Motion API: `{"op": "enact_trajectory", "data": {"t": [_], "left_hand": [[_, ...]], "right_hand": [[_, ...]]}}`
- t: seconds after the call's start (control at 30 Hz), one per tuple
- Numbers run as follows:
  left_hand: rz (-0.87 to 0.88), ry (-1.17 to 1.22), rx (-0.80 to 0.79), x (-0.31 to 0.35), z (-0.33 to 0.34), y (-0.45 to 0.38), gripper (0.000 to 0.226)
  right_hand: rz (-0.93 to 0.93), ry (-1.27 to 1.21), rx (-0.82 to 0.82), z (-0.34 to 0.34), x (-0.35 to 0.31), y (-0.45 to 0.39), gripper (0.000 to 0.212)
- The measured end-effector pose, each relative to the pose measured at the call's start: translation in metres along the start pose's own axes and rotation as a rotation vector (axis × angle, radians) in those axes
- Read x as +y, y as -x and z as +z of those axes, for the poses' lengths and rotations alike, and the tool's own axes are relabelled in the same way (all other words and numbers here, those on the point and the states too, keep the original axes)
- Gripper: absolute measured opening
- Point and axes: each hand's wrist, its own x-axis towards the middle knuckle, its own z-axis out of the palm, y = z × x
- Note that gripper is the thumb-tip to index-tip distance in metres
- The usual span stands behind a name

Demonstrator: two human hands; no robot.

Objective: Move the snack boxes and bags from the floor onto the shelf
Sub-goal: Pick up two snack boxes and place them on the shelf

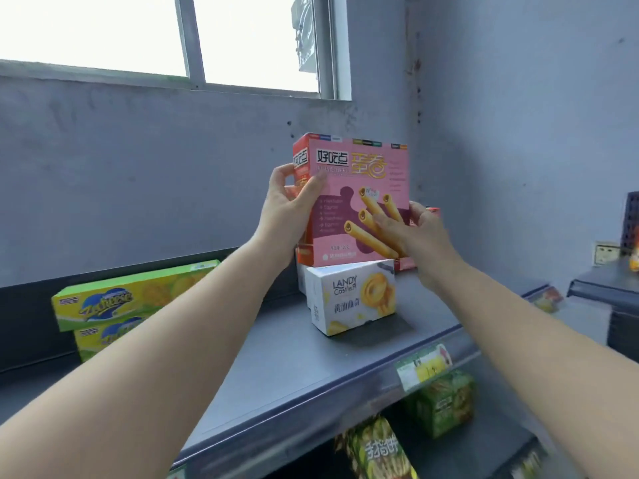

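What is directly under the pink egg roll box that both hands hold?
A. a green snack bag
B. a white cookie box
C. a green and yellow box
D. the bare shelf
B: the pink egg roll box sits above the white cookie box on the top shelf.

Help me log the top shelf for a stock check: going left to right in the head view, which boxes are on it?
Stacked green-and-yellow snack boxes → white Landy Castle cookie box, with the pink egg-roll box upright on top of it, held by the left hand and right hand.
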Motion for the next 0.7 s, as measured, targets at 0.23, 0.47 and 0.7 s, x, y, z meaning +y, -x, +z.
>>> {"op": "enact_trajectory", "data": {"t": [0.23, 0.47, 0.7], "left_hand": [[-0.037, -0.171, -0.093, -0.051, 0.118, -0.077, 0.04], [-0.228, -0.341, -0.098, -0.12, 0.214, -0.134, 0.041], [-0.476, -0.536, -0.08, -0.193, 0.251, -0.17, 0.053]], "right_hand": [[-0.005, 0.224, 0.121, -0.111, -0.015, -0.079, 0.017], [0.133, 0.231, 0.229, -0.207, 0.011, -0.154, 0.008], [0.242, 0.396, 0.227, -0.267, 0.072, -0.213, 0.008]]}}
